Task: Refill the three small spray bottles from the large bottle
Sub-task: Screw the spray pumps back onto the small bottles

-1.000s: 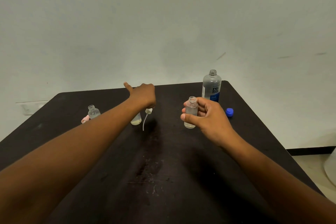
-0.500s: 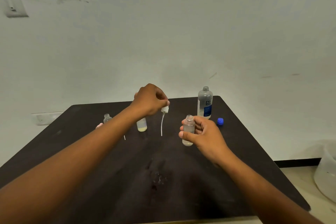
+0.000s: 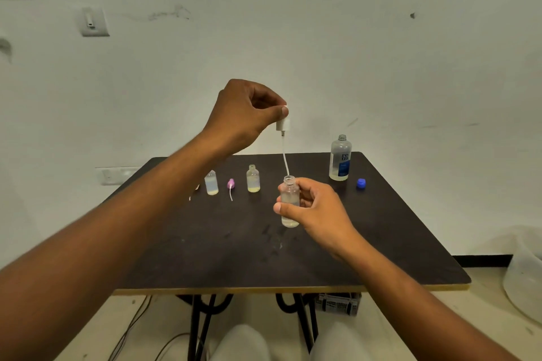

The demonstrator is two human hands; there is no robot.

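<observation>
The left hand is pinching a white spray pump in its grip, the dip tube's tip hanging at the mouth of the small spray bottle that the right hand is grasping just below. Left of that grip, two more small bottles are standing uncapped on the bench, a pink pump lying between them. The filling is looking mostly done, with capping left; the large bottle is standing open beyond the right grip, its blue cap beside it.

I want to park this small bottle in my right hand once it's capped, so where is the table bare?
The near half of the dark table is free, from your right hand to the front edge. Also bare: between the middle small clear bottle and the large clear bottle. The back left is crowded: another small bottle and a pink spray cap.
</observation>
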